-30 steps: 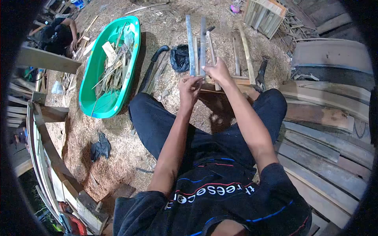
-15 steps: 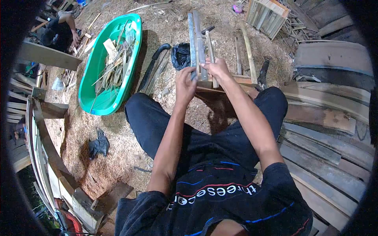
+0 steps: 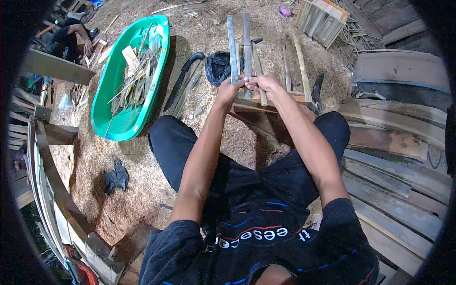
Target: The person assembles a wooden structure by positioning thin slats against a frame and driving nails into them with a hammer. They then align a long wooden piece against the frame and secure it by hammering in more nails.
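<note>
My left hand (image 3: 230, 91) is closed around the lower end of a narrow grey wooden slat (image 3: 232, 45). Fingers of my right hand (image 3: 266, 84) pinch a second grey slat (image 3: 247, 38) right beside my left fingertips. Both slats point away from me, with a gap between their far ends. A hammer (image 3: 257, 61) with a wooden handle and dark head lies along the right hand, which partly covers the handle. Below the hands is a wooden frame (image 3: 297, 97) with upright sticks on its right side. A black plastic bag (image 3: 218, 67) sits just left of the slats.
A green tub (image 3: 97, 107) of wood scraps stands to the left, with a black-handled machete (image 3: 183, 78) beside it. Boards (image 3: 389, 175) are laid along the right. A slatted crate (image 3: 322, 21) stands at the back. Another person's arm (image 3: 84, 38) shows far left.
My hands have come together at the slats' lower ends. The right-hand slat has shifted rightward, widening the gap between the two. The hammer has moved slightly right and nearer to me.
</note>
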A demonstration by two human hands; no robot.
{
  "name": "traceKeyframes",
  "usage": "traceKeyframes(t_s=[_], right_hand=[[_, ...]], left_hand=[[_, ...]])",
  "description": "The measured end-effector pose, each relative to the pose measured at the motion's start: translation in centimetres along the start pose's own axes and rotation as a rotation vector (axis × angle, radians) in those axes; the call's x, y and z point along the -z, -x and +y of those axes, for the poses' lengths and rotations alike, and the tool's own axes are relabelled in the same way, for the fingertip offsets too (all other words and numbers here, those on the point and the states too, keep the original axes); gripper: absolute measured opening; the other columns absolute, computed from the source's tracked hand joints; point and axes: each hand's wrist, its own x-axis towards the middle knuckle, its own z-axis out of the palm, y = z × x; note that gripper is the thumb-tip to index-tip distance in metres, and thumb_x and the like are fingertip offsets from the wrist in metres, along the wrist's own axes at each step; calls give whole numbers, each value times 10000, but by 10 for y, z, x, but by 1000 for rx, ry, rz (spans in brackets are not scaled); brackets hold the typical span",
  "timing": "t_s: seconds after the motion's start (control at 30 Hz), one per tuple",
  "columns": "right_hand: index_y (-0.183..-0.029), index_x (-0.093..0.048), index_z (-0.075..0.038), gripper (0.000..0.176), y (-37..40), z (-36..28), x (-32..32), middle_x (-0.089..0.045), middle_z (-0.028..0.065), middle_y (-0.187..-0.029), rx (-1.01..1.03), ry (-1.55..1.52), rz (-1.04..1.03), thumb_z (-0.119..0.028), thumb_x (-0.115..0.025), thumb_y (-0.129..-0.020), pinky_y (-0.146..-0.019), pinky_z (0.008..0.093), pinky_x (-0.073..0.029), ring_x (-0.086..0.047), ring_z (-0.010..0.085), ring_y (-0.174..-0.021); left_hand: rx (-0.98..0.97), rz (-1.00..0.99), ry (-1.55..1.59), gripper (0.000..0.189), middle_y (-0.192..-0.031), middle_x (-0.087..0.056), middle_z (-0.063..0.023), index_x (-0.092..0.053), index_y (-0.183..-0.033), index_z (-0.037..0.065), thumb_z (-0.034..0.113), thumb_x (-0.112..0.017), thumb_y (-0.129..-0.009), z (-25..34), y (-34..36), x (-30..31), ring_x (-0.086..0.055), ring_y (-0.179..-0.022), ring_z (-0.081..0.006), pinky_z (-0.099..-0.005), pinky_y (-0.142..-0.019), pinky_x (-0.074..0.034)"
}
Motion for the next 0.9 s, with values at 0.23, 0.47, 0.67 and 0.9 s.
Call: traceKeyframes(t_s=[0.23,0.47,0.67,0.9], right_hand=[[-1036,-576,103,224,6,5,2,-669,133,-842,93,113,0,0,-637,-847,-576,226,-548,-670,173,-732],[-1102,-598,-21,291,79,17,23,-609,59,-716,355,527,158,-270,-538,-963,-521,304,-421,-558,124,-596],[-1171,-538,-27,333,198,56,-3,-545,40,-738,338,459,129,-305,-448,-1011,-554,327,-427,-532,138,-602],[-1227,-493,18,360,246,83,-14,-524,98,-711,373,523,174,-261,-413,-1015,-595,342,-427,-531,198,-631]], left_hand=[[51,-101,19,105,-896,-684,-59,-686,-886,19,57,-734,-802,1,-9,8,-617,-795,-132,-270,-762,-475],[-38,-73,-156,143,-829,-653,-34,-645,-885,35,81,-744,-793,-1,-11,11,-599,-757,-124,-275,-718,-464],[-56,-91,-151,166,-832,-646,-41,-629,-883,33,92,-742,-776,19,6,2,-596,-770,-141,-294,-772,-455],[-122,-123,-176,138,-813,-644,-39,-625,-873,28,90,-714,-788,0,-8,11,-585,-742,-126,-278,-716,-452]])
